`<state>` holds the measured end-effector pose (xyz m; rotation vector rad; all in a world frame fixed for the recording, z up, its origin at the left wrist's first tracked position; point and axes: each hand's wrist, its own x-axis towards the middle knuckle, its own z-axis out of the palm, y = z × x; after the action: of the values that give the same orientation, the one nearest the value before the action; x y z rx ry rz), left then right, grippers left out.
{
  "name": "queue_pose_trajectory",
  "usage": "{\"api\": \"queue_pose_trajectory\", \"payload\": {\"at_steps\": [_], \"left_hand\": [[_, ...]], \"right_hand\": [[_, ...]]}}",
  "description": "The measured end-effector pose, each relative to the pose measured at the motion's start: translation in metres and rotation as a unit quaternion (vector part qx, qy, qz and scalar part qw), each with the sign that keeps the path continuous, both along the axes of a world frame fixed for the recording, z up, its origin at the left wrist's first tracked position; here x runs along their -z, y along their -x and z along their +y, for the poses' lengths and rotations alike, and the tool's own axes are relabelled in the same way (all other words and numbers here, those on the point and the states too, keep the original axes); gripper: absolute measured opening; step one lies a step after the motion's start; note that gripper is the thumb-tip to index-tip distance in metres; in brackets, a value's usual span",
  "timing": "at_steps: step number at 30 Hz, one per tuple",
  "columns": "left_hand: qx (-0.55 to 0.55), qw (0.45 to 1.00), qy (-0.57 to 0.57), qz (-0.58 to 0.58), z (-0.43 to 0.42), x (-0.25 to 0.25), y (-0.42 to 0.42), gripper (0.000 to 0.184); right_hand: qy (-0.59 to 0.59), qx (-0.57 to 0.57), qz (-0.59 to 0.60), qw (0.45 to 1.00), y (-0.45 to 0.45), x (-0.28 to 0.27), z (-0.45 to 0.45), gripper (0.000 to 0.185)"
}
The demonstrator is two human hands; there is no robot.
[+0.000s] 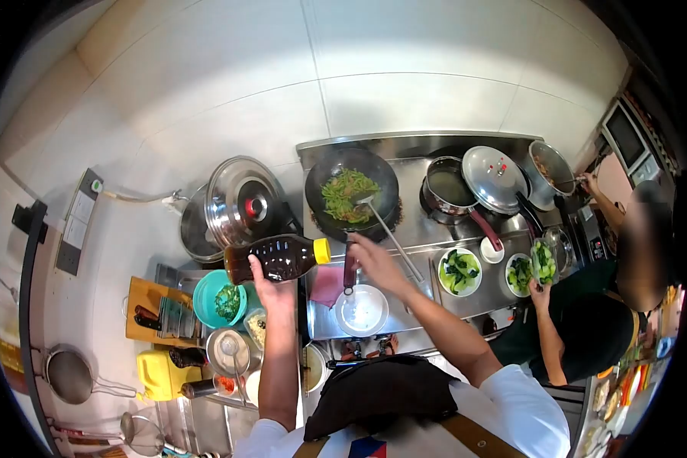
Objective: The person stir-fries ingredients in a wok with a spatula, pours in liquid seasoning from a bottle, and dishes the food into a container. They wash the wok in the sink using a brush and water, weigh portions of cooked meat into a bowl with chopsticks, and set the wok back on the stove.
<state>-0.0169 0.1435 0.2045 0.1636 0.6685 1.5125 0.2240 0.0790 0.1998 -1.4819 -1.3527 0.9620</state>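
Sideways, a dark bottle (pixel 276 259) in the left hand (pixel 266 284)

The bottle lies nearly level, left of the wok handle (pixel 349 278), its yellow cap (pixel 322 250) pointing that way. The left hand holds it from below — thumb across the near side, other fingers hidden behind. The right hand (pixel 375 264) is just beside the handle; whether its fingers grip or only hover, I cannot tell. Beyond it, the wok (pixel 375 169) contains cut green vegetables (pixel 346 195), with a spatula (pixel 394 238) leaning in. A white bowl (pixel 362 311) sits beneath the handle's end, near a pink cloth (pixel 327 285). Farther left are a shiny lid (pixel 231 183) and a turquoise bowl (pixel 202 304) — chopped greens (pixel 227 301) inside. Another person (pixel 569 324) stands at right.
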Motion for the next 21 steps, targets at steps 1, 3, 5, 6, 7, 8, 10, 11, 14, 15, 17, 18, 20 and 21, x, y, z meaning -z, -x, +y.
{"api": "queue_pose_trajectory", "payload": {"at_steps": [1, 3, 5, 6, 7, 8, 10, 11, 14, 15, 17, 18, 20, 21], "left_hand": [[-0.003, 1.0, -0.007, 0.0, -0.001, -0.003, -0.013, 0.052], [-0.002, 1.0, 0.019, 0.001, 0.001, -0.003, -0.031, 0.051], [0.033, 0.999, 0.017, -0.005, 0.003, 0.002, -0.04, 0.048], [0.048, 0.998, 0.036, -0.008, 0.001, -0.001, -0.045, 0.048], [0.062, 0.997, 0.054, -0.012, 0.0, -0.004, -0.048, 0.047], [0.07, 0.996, 0.059, -0.015, 0.003, 0.001, -0.05, 0.044], [0.067, 0.995, 0.073, -0.016, 0.009, 0.006, -0.054, 0.043], [0.065, 0.995, 0.08, -0.016, 0.012, 0.008, -0.057, 0.042], [0.064, 0.997, 0.039, -0.008, 0.034, 0.011, -0.062, 0.042], [0.052, 0.998, 0.027, 0.006, 0.044, 0.009, -0.068, 0.042], [-0.043, 0.995, -0.026, 0.09, 0.059, -0.013, -0.087, 0.044], [-0.073, 0.986, -0.071, 0.131, 0.073, -0.014, -0.095, 0.048], [-0.112, 0.96, -0.152, 0.208, 0.099, -0.022, -0.116, 0.053], [-0.133, 0.946, -0.175, 0.237, 0.106, -0.032, -0.13, 0.051]], "right_hand": [[0.064, -0.015, 0.094, 0.993, 0.016, -0.014, 0.001, 0.052], [-0.06, 0.058, -0.005, 0.996, 0.036, -0.004, 0.011, 0.053], [-0.167, 0.116, -0.117, 0.972, 0.04, 0.002, 0.015, 0.046], [-0.167, 0.12, -0.126, 0.97, 0.036, 0.003, 0.014, 0.043], [-0.168, 0.123, -0.134, 0.969, 0.034, 0.004, 0.015, 0.041], [-0.183, 0.151, -0.108, 0.965, 0.033, 0.007, 0.016, 0.03], [-0.164, 0.206, -0.048, 0.964, 0.022, 0.032, 0.029, 0.027], [-0.154, 0.233, -0.018, 0.96, 0.014, 0.048, 0.037, 0.026], [-0.019, 0.221, 0.05, 0.974, -0.026, 0.061, 0.048, 0.029], [-0.049, 0.23, -0.03, 0.971, -0.043, 0.085, 0.055, 0.028], [-0.151, 0.282, -0.337, 0.886, -0.075, 0.108, 0.043, 0.03], [-0.054, 0.254, -0.325, 0.909, -0.086, 0.117, 0.031, 0.031], [0.098, 0.192, -0.247, 0.945, -0.106, 0.142, 0.013, 0.033], [0.149, 0.16, -0.172, 0.961, -0.113, 0.151, 0.012, 0.033]]}}
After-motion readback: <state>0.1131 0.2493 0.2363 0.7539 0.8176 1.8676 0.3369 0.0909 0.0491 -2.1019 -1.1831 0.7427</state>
